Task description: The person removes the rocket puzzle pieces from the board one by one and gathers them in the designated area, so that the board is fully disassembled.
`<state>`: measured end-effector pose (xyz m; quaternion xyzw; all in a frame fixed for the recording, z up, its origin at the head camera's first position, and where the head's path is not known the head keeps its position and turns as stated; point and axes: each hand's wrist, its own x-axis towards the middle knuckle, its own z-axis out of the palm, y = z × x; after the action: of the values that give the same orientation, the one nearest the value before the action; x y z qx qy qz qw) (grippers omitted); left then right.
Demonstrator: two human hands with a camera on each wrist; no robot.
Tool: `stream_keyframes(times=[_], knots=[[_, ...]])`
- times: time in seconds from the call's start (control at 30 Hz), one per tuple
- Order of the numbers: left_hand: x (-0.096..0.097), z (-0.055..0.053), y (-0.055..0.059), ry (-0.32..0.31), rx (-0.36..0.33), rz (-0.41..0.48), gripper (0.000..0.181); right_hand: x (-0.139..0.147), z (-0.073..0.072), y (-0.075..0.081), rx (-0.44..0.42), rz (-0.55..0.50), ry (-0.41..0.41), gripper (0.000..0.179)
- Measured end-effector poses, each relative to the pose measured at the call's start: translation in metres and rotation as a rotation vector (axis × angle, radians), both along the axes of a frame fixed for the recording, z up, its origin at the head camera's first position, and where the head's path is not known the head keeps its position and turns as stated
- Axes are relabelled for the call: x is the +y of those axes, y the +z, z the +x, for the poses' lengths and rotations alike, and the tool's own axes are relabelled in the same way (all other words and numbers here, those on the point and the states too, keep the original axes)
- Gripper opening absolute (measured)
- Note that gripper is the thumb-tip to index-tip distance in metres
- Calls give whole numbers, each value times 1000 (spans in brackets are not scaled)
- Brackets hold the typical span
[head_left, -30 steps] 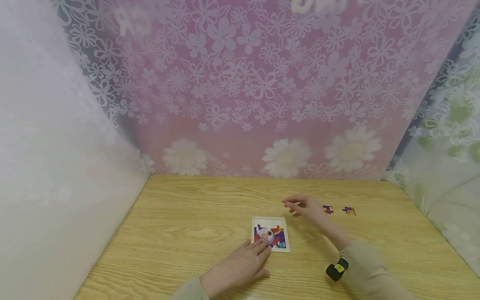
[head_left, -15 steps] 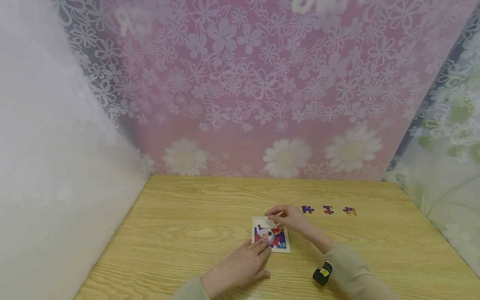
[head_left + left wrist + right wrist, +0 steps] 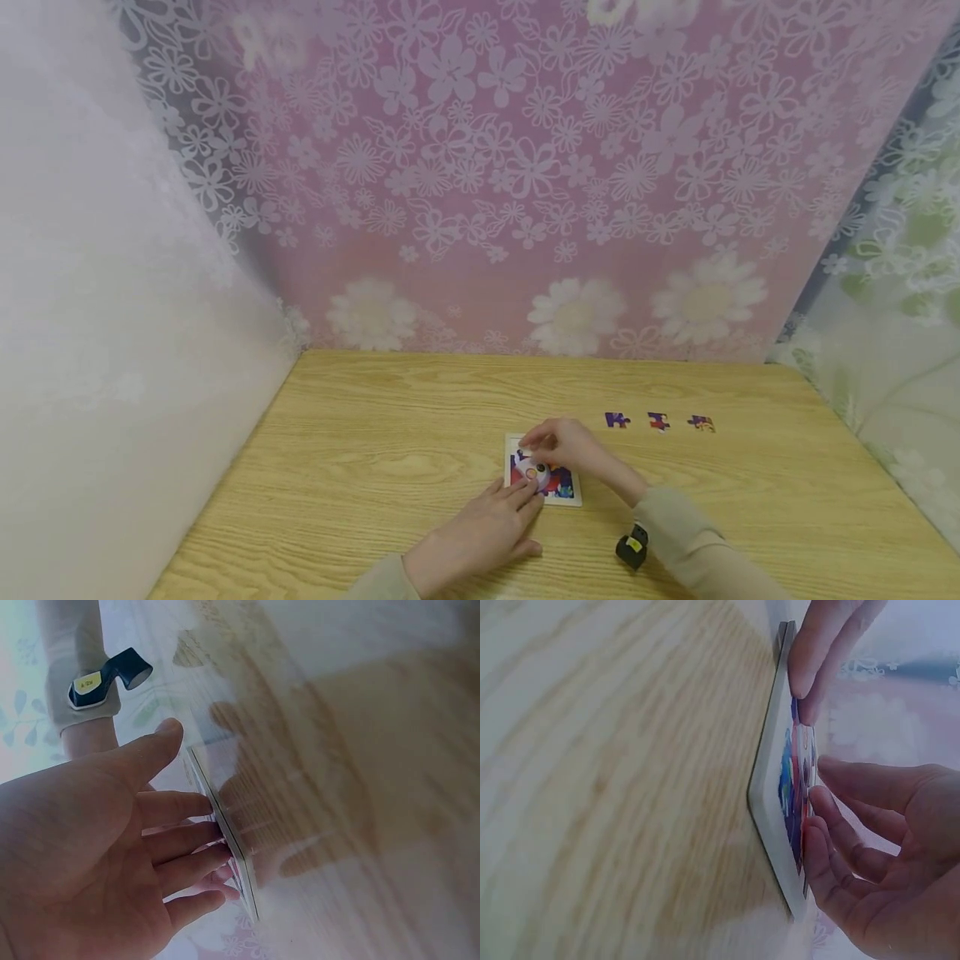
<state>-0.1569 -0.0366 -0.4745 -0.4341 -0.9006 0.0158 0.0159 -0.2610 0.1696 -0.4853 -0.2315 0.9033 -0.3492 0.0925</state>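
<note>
A small square jigsaw puzzle in a white tray (image 3: 564,502) lies on the wooden table, its picture showing a round pale figure on red and purple. My left hand (image 3: 480,527) rests its straight fingers on the tray's near left part, thumb apart; the left wrist view has the fingertips along the tray's edge (image 3: 238,855). Over the tray's upper part my right hand (image 3: 576,446) bends down, thumb and fingers pinching a puzzle piece mostly hidden under them. In the right wrist view, the right fingertips (image 3: 815,825) are right at the puzzle's surface.
Three loose puzzle pieces lie in a row at the back right: a purple one (image 3: 617,420), a red and purple one (image 3: 658,422) and an orange and purple one (image 3: 702,423). A black wrist camera (image 3: 632,547) hangs under the right sleeve. Flowered curtain (image 3: 465,317) backs the table (image 3: 360,433).
My right hand has moved left and toward me, from beside the loose pieces to over the tray, uncovering the purple piece. The left hand has stayed in place.
</note>
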Motion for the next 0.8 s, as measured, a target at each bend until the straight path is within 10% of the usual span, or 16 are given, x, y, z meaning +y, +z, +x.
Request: stream_keyframes(times=[0.8], knots=[[2, -2, -4, 0, 26, -6, 64, -9, 5, 5, 69, 19, 54, 22]])
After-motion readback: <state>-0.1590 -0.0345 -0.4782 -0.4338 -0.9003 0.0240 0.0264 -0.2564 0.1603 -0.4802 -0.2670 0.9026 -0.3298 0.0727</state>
